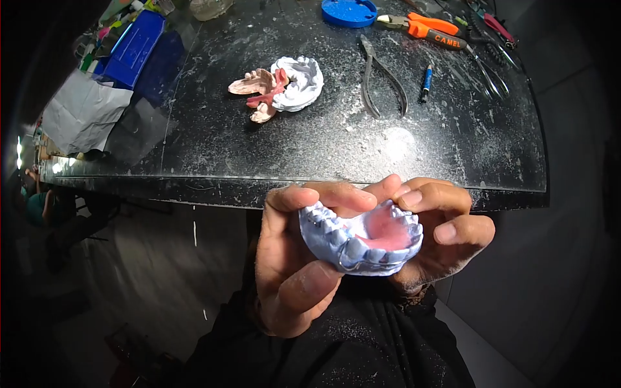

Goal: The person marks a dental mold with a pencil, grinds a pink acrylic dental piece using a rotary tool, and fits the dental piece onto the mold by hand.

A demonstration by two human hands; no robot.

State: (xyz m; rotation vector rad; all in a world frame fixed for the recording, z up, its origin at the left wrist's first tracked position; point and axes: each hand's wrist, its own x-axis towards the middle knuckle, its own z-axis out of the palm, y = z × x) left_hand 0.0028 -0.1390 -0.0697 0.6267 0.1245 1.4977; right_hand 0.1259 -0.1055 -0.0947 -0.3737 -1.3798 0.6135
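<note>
Just past the near edge of the bench, a blue-grey dental cast is held up between both hands. A pink plate lies inside its arch, and a thin wire runs along the front teeth. My left hand is closed around the cast's left side, thumb in front and fingers over the back. At the right end, my right hand pinches the cast's back rim with bent fingers. Parts of the right thumb and palm are hidden behind the cast.
On the dusty black bench lie a white cast with tan and red pieces, metal pliers, orange-handled cutters, a blue pencil stub and a blue lid. Crumpled paper and a blue box stand left.
</note>
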